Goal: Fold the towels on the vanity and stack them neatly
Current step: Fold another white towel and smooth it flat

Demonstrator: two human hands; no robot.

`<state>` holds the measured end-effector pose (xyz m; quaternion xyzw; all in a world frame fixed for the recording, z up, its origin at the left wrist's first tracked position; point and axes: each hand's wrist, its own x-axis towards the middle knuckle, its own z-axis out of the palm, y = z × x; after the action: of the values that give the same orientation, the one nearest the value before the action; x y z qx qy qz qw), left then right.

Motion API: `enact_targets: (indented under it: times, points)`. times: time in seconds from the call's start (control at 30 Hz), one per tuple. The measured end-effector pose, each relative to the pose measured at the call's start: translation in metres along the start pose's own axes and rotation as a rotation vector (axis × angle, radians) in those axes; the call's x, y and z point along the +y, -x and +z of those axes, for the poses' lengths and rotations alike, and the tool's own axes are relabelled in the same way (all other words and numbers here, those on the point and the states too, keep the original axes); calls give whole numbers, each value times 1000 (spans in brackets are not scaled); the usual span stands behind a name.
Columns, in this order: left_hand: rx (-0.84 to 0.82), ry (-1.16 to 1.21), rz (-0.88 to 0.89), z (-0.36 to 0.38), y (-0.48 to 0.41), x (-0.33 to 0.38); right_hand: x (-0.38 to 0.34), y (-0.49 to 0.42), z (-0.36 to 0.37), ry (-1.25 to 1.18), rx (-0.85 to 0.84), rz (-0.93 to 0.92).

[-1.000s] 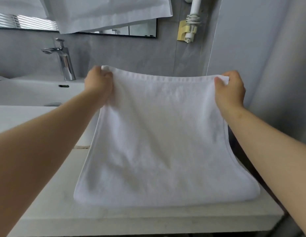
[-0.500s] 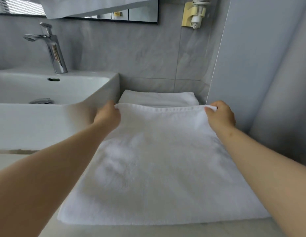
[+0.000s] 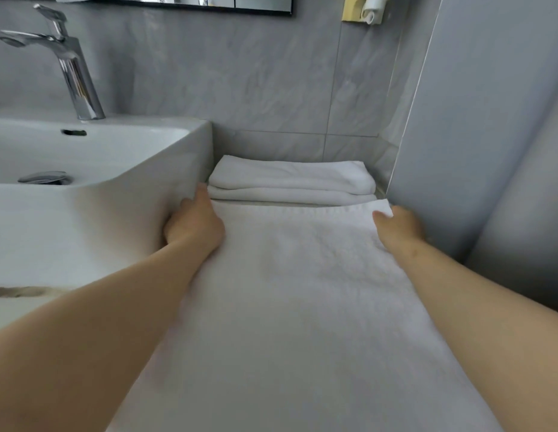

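Two hands, the left hand (image 3: 193, 226) and right hand (image 3: 399, 227), each pinch a far corner of the white towel (image 3: 302, 307) lying flat beside the sink (image 3: 115, 219), just short of the folded stack (image 3: 290, 179); likely mid-fold, with squaring the edges next.

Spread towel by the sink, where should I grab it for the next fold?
Probably the two far corners of the spread towel, on its hemmed edge, where the left hand and right hand sit. Reach from the near side along each edge: the sink and wall hem in its sides, and the folded stack lies behind.
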<state>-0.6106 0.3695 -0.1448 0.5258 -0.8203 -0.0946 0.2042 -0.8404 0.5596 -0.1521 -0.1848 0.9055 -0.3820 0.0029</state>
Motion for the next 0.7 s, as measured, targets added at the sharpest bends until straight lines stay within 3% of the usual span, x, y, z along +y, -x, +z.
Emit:
enact_targets:
  times: [0.27, 0.57, 0.7]
  points:
    - [-111, -212, 139, 4, -6, -1, -3, -12, 0, 96, -17, 114]
    - [125, 58, 164, 4, -3, -6, -1, -5, -5, 99, 100, 29]
    - [91, 118, 92, -6, 6, -7, 3, 2, -16, 36, 81, 12]
